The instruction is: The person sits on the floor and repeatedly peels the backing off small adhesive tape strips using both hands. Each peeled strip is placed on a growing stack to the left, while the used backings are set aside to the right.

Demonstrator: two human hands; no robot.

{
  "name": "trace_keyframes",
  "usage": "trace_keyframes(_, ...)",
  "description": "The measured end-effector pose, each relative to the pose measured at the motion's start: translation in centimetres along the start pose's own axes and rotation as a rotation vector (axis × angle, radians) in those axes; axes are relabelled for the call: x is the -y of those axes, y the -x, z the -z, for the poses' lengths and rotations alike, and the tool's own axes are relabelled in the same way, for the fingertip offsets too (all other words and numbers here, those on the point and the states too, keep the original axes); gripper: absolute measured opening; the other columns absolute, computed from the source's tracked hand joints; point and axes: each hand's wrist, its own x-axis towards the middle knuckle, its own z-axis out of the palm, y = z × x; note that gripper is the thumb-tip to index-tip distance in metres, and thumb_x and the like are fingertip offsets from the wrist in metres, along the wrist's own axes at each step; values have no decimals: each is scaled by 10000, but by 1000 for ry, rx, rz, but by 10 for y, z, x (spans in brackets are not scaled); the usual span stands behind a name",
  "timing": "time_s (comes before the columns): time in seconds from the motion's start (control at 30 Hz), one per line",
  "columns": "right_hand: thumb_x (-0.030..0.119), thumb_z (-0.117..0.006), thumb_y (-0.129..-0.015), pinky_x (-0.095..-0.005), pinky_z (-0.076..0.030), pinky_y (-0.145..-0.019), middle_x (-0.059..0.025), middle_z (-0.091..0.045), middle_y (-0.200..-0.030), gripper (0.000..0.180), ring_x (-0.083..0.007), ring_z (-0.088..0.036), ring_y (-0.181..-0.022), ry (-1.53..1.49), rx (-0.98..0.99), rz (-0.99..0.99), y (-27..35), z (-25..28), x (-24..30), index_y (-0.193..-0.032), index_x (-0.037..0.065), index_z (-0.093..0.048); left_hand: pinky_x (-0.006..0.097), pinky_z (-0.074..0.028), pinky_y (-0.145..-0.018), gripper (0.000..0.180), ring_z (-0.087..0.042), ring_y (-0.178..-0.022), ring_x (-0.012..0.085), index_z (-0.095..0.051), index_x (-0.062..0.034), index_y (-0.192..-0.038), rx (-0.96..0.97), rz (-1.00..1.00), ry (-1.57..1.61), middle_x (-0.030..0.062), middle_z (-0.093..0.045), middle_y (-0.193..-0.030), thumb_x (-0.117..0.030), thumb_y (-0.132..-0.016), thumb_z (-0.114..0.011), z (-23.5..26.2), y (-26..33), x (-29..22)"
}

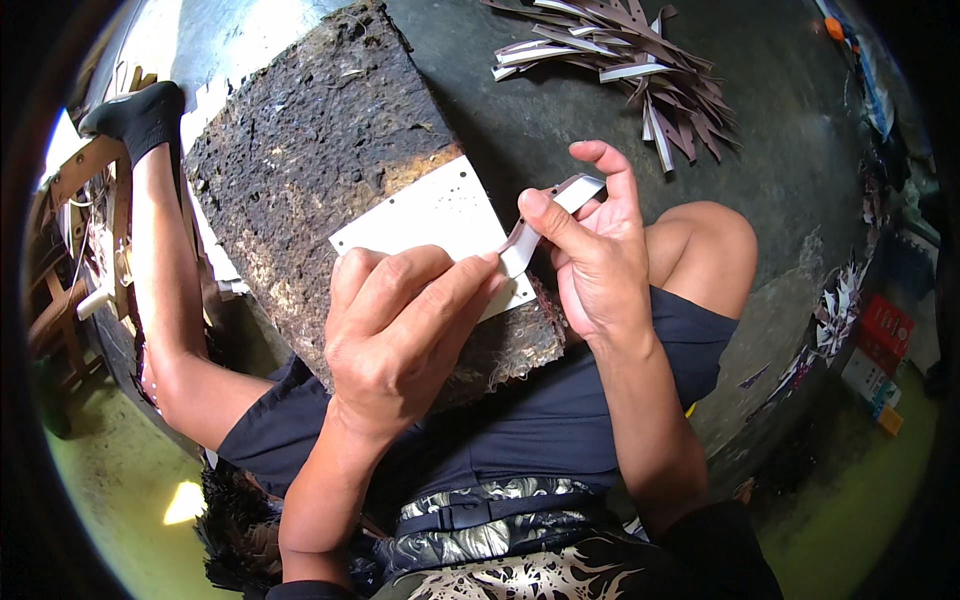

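1. Your shirt (510,578) is closest to the cam, dark with a pale print, right along the bottom.
2. Next is the block (310,140): big, dark, rough, angled in front of your lap between your legs.
3. That pile (650,80) of brown and white strips is well apart from you, up past your right hand.
4. White plate (425,215), flat with small holes, is on the block's near right part. Your left hand covers some of its near edge.
5. Your left hand (405,310) has its fingertips bunched at the strip's low end. Thumb's hidden, so I can't tell if you're actually pinching it.
6. Your right hand (600,240) is definitely clamping the strip, thumb against fingers, index crooked up.
7. Smallest but key: the strip (521,248). Pale, thin, bent. It lies just right of your left fingertips, long axis climbing up and right into your right-hand grip, low end over the plate's right edge. Left's nearer that end, right's got the upper stretch.
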Motion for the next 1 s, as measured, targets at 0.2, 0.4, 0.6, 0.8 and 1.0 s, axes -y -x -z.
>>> trace_keyframes(0.2, -21, -875, -987, -301, -587, -834, -97, -771, -1028, 657, -133, -731, -939, -5, -30, 7, -3, 2, -3, -1494, 88, -472, 353, -507, -711, 356, -600, -818, 203, -883, -119, -1128, -3, -8, -11, 6, -732, -976, -90, -789, -986, -1, 1, 1)
trace_keyframes(0.4, -8, -878, -990, -275, -556, -793, -86, -772, -996, 623, -119, -717, -905, 30, -47, 27, -5, 9, -9, -1471, 90, -494, 359, -496, -721, 347, -586, -807, 201, -884, -144, -1128, -7, -25, -34, -11, -720, -989, -124, -798, -990, -3, -1, 0)
trace_keyframes(0.6, -41, -840, -1007, -265, -581, -799, -75, -744, -1004, 581, -115, -714, -904, 144, -115, 161, -16, 15, -6, -1458, 95, -499, 392, -462, -741, 348, -592, -832, 209, -867, -194, -1190, 27, -36, -98, -19, -678, -966, -175, -855, -960, -7, -7, -2)
trace_keyframes(0.8, -111, -721, -1032, -312, -633, -836, -67, -696, -1121, 576, -128, -721, -951, 274, 228, 304, 6, -11, 47, -1511, 124, -503, 451, -555, -927, 509, -693, -1037, 281, -831, -139, -1367, 0, 60, 103, 80, -745, -1153, -132, -871, -944, 18, -22, -16)
trace_keyframes(1.0, 42, -804, -962, -442, -618, -823, -199, -754, -1017, 424, -398, -797, -949, 822, 959, 228, 34, -51, 92, -1331, 71, -595, 417, -571, -912, 538, -710, -918, 239, -709, -41, -1401, 343, 265, 98, 106, -718, -1019, -240, -947, -918, 89, -30, -31)
